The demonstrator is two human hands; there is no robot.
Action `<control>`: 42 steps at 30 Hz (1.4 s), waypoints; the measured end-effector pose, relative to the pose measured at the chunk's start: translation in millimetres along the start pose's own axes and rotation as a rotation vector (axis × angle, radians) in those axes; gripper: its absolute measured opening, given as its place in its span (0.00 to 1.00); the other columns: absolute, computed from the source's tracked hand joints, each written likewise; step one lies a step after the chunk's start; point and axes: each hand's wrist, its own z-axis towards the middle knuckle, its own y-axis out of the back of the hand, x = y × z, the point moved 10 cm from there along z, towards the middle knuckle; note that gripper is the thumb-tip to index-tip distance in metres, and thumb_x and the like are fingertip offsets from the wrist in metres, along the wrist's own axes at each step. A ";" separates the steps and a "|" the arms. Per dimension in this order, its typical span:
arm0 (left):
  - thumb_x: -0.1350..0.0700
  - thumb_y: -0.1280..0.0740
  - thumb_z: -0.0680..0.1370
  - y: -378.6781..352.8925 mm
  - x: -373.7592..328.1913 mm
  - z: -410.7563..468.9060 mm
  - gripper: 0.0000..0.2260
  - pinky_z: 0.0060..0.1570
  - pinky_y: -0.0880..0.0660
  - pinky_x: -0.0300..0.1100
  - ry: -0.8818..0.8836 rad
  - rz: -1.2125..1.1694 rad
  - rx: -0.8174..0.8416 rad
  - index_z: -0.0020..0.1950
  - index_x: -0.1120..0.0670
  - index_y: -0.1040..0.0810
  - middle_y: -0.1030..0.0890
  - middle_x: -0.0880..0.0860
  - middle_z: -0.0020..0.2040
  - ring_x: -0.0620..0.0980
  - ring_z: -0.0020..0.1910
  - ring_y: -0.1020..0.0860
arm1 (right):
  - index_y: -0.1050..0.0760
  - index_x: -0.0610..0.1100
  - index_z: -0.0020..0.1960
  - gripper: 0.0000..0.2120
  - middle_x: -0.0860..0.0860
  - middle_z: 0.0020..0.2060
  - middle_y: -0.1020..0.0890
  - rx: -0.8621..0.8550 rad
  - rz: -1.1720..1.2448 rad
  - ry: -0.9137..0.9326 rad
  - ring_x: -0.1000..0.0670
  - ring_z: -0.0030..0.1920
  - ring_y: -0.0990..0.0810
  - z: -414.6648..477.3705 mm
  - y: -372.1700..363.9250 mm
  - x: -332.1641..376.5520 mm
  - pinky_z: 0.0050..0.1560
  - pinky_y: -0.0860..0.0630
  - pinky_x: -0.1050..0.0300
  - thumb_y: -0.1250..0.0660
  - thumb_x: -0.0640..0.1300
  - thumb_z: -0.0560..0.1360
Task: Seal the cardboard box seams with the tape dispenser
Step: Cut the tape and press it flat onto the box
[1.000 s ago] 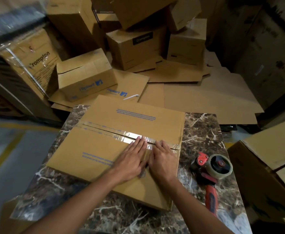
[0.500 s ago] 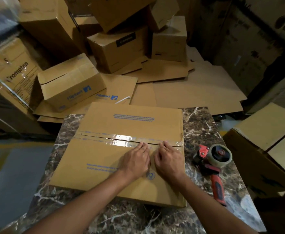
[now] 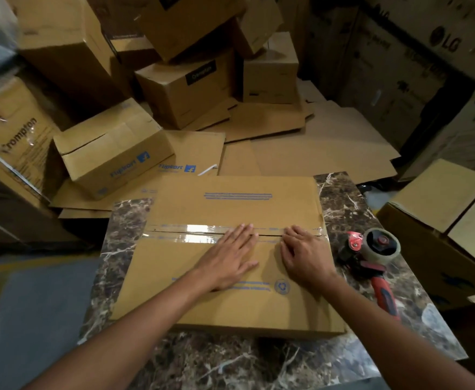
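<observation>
A flat brown cardboard box (image 3: 230, 204) lies on a dark marble table (image 3: 123, 220). Clear tape (image 3: 185, 233) runs along its middle seam. My left hand (image 3: 228, 257) lies flat on the near flap, fingertips on the taped seam. My right hand (image 3: 304, 251) presses flat beside it, fingertips at the seam near the box's right edge. A red-handled tape dispenser (image 3: 371, 257) with a roll of tape lies on the table to the right of the box, untouched.
Stacked and tumbled cardboard boxes (image 3: 185, 88) and flattened sheets (image 3: 315, 147) fill the floor behind the table. A Flipkart box (image 3: 109, 153) sits at the left. Another box (image 3: 441, 209) stands close on the right. Grey floor lies left of the table.
Both hands have slid apart along the taped seam, the right one toward the box's right edge. The view has shifted so the box sits squarer.
</observation>
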 end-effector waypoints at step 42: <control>0.44 0.38 0.80 -48.5 226.3 -146.3 0.26 0.64 0.31 0.47 1.082 -1.485 -0.401 0.72 0.59 0.32 0.29 0.55 0.69 0.57 0.66 0.28 | 0.56 0.44 0.80 0.37 0.46 0.80 0.55 0.472 0.125 0.155 0.47 0.79 0.60 51.9 -85.2 222.6 0.78 0.61 0.46 0.57 0.66 0.79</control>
